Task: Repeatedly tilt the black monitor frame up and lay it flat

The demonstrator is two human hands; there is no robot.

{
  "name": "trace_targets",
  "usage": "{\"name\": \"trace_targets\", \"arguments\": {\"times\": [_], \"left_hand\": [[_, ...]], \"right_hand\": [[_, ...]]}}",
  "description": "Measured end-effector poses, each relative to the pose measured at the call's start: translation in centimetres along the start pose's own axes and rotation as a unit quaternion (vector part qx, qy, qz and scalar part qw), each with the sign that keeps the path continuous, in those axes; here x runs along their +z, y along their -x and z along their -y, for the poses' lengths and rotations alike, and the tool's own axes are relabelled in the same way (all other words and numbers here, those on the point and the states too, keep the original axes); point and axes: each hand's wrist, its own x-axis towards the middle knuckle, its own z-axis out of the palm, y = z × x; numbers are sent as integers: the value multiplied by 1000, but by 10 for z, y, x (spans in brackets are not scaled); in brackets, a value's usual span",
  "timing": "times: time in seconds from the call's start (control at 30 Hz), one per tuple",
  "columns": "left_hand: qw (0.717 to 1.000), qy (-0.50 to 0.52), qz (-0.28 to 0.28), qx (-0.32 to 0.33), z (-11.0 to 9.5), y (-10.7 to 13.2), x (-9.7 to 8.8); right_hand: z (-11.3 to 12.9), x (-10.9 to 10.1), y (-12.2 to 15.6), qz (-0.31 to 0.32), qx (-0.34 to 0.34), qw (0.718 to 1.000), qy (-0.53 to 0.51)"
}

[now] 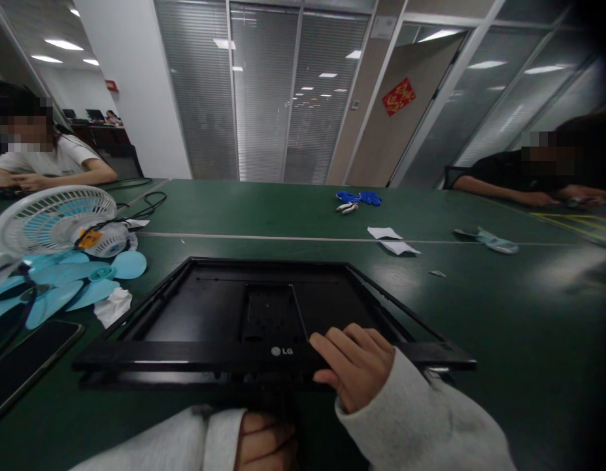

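A black monitor bezel with an LG logo lies over a black monitor back cover on the green table. The bezel's far edge lines up with the cover, and a gap shows along its sides. My right hand grips the front bar of the bezel just right of the logo, fingers on top and thumb below. Low in the view, my left hand is curled just in front of the monitor, beside a dark part in shadow. Its fingertips are hidden, so what they hold cannot be made out.
A white fan, light blue fan blades, crumpled tissue and a phone lie at left. Blue gloves, paper scraps and a pale pouch lie farther back. Two people sit at the table's sides.
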Motion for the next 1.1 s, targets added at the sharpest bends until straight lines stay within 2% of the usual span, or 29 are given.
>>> {"name": "trace_targets", "arguments": {"times": [0.43,0.6,0.8,1.1], "left_hand": [[999,11,-33,-11,-1,1,6],[997,17,-69,-31,-1,-1,7],[997,24,-63,-31,-2,-1,6],[1000,5,-25,8,1,-2,0]], "right_hand": [[7,4,-1,10,11,1000,-11],[9,7,1,18,9,1000,-19],[10,10,5,27,20,999,-24],[9,4,14,117,43,991,-55]]}}
